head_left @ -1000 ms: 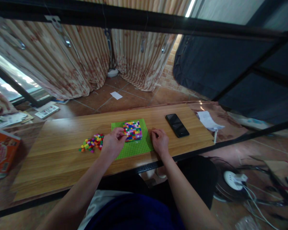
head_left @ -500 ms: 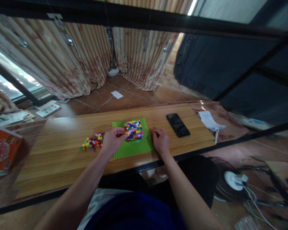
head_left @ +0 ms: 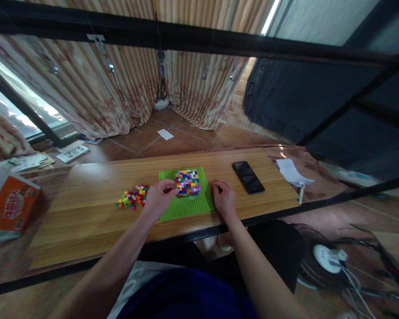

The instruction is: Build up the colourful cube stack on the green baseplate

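Note:
A green studded baseplate (head_left: 193,206) lies on the wooden table (head_left: 86,221). On its far half stands a square block of small multicoloured bricks (head_left: 187,181). My left hand (head_left: 159,198) rests on the plate's left part, fingers pinched together against the block's near left corner; whatever is in the pinch is too small to make out. My right hand (head_left: 223,198) sits at the plate's right edge with fingers curled under, nothing visible in it. A loose heap of coloured bricks (head_left: 132,196) lies just left of my left hand.
A black phone (head_left: 248,177) lies right of the plate, and a white paper (head_left: 291,172) hangs off the table's far right corner. An orange box (head_left: 9,209) stands at the left. Black frame bars cross overhead. A white power strip (head_left: 329,256) and cables lie on the floor at right.
The view has shifted slightly. Both hands stay in place, the left one still at the block's near left corner.

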`<control>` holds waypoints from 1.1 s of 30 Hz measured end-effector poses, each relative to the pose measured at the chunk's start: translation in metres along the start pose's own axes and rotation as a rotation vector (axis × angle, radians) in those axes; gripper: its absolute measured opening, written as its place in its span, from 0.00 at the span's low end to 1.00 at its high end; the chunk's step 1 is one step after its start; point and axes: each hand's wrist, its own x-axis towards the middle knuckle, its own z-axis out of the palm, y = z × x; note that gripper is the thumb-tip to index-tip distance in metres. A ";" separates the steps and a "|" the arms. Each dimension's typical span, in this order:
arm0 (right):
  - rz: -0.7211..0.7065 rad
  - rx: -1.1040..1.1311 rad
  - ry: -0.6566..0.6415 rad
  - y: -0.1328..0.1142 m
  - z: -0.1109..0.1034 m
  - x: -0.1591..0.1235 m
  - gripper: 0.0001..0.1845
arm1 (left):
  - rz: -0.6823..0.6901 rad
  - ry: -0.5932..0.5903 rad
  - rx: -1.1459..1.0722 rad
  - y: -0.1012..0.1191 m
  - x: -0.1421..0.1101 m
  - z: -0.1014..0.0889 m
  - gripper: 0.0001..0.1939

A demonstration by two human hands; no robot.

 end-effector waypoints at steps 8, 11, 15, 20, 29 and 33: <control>0.004 -0.010 -0.013 0.001 0.000 0.000 0.13 | 0.052 0.084 0.162 -0.014 -0.017 -0.049 0.14; 0.004 -0.004 -0.013 0.001 0.000 0.000 0.13 | 0.048 0.097 0.247 -0.024 -0.028 -0.076 0.13; 0.011 0.007 -0.022 0.002 -0.001 0.000 0.12 | 0.071 0.104 0.466 -0.032 -0.042 -0.098 0.13; 0.018 0.011 -0.020 0.002 -0.001 0.000 0.12 | 0.180 0.043 0.717 -0.030 -0.050 -0.095 0.13; 0.025 0.002 -0.021 0.001 -0.002 0.000 0.12 | 0.291 0.097 0.905 -0.039 -0.049 -0.087 0.10; 0.029 0.001 -0.024 0.001 -0.002 -0.001 0.12 | 0.299 0.079 0.940 -0.037 -0.050 -0.086 0.11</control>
